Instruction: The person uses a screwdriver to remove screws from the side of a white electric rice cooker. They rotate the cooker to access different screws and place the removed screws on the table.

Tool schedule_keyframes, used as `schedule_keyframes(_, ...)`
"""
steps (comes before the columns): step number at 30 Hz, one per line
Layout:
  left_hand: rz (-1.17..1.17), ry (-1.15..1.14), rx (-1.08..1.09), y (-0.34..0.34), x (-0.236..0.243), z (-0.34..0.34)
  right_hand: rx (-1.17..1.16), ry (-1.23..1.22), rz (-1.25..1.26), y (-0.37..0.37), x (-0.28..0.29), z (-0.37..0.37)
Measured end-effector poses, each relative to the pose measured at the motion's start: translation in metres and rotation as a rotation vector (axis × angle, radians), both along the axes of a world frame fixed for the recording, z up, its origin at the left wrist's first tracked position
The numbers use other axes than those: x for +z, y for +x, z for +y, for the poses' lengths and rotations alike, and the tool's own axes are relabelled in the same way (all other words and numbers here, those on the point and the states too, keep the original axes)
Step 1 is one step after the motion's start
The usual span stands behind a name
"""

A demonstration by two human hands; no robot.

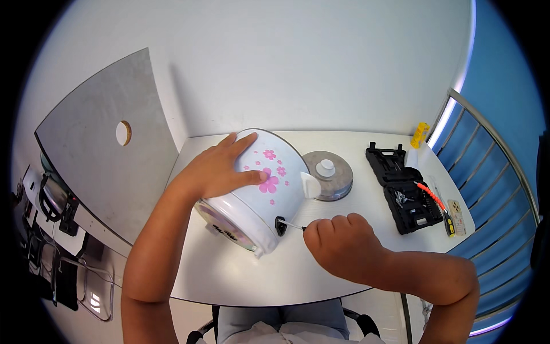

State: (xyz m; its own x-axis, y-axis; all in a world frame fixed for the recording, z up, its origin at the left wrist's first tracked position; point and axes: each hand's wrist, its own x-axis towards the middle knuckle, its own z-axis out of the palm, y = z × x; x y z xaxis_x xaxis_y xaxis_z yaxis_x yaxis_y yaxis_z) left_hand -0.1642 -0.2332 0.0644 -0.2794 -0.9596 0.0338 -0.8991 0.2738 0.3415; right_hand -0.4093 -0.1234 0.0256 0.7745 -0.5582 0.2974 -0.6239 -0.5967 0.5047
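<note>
Setting: white bench (240, 275) against a pale wall, grey panel with a round hole (109, 143) at the left, blue railing (487, 172) at the right.

Cooker body (260, 192): white, pink flower print, lying tipped on its side near the middle of the bench, base turned toward the person, a black fitting (281, 225) on its lower side.

Left hand (220, 169): spread flat, palm down over the upper wall of the cooker body, fingers extended, thumb along the side; pressing on it.

Right hand (344, 243): curled into a fist around a screwdriver (295, 227); handle hidden inside the fist, only the thin shaft shows, its tip at the black fitting.

Lid (327, 174): round, metal, white knob, flat on the bench just behind the cooker body.

Tool case (404, 192): black, open, to the right, well apart from both hands; bits inside.

Yellow object (420, 134): far right corner, kind unclear.
</note>
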Motion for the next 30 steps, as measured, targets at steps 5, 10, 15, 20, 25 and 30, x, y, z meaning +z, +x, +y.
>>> schedule_keyframes(5, 0.011, -0.002, -0.002, -0.003, 0.002, 0.004, -0.122, 0.475, -0.473, -0.002, 0.001, -0.008)
schedule_keyframes(10, -0.018, -0.026, 0.0, -0.006, 0.0, 0.005, -0.334, 1.126, -0.721, -0.013, 0.017, -0.024)
schedule_keyframes(15, -0.018, -0.031, 0.008, -0.005, -0.001, 0.005, -0.555, 1.459, -0.754, -0.009, 0.036, -0.024)
schedule_keyframes(20, 0.003, -0.036, -0.001, -0.005, -0.002, 0.005, -0.511, 1.375, -0.747, -0.01, 0.03, -0.026)
schedule_keyframes(25, 0.012, -0.04, -0.002, -0.001, -0.003, 0.003, -0.618, 1.56, -0.936, -0.01, 0.032, -0.03)
schedule_keyframes(30, 0.049, 0.017, 0.025, -0.003, 0.002, 0.005, -0.555, 1.626, -1.018, -0.015, 0.029, -0.024)
